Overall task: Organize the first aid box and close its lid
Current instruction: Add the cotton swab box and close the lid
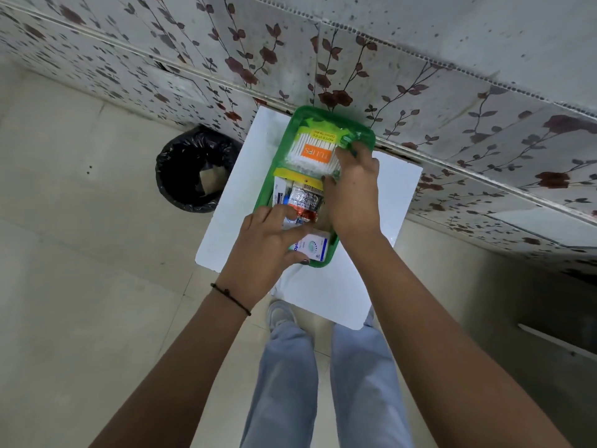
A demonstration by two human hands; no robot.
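Note:
A green first aid box point(366, 134) lies open on a small white table point(381, 195) against the wall. Inside it I see a pack of cotton swabs point(315, 151) at the far end, a yellow-edged packet point(290, 174), a silver foil strip point(303, 198) and a white-and-blue medicine carton point(315, 248) at the near end. My right hand point(352, 192) rests on the box's right side, fingers on the swab pack and the green rim. My left hand point(265, 244) presses on the items at the near end, fingers over the foil strip and carton. No lid is visible.
A bin lined with a black bag point(195, 168) stands on the tiled floor left of the table. A flower-patterned wall point(323, 53) runs behind. My legs in light jeans point(323, 376) are below the table's near edge. A grey surface point(549, 334) sits at lower right.

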